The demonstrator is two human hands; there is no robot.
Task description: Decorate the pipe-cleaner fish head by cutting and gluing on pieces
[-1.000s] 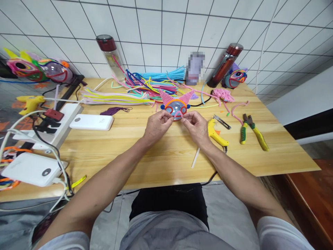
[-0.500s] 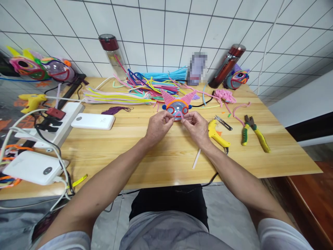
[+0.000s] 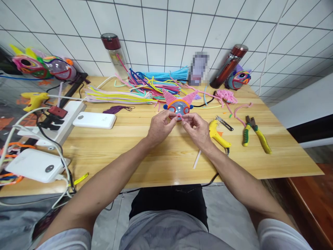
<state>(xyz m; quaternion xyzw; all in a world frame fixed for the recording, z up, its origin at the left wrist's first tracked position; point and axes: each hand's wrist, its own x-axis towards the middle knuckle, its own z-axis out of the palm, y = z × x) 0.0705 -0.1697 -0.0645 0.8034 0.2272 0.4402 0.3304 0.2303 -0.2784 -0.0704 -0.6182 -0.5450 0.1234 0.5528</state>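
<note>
Between my hands is a short pink pipe cleaner (image 3: 179, 115), bent into a small arch. My left hand (image 3: 161, 125) pinches one end of it between thumb and fingers. The other end is pinched by my right hand (image 3: 195, 127). Just behind the fingertips stands a clear round ornament (image 3: 179, 107) with pink pointed ears, an orange band, red rings and blue balls at its sides. Its lower part is partly hidden by the fingers and the pink piece.
Bundled pipe cleaners (image 3: 119, 96) lie behind. At right are a yellow glue gun (image 3: 218, 134), snips (image 3: 225, 123) and pliers (image 3: 258, 134). Power banks (image 3: 95, 120) and a power strip (image 3: 63, 123) lie left. Two bottles (image 3: 229, 66) stand near the wall.
The pink pipe cleaner is bent into a narrower, rounder arch, and its ends are closer together. The whole view has shifted slightly.
</note>
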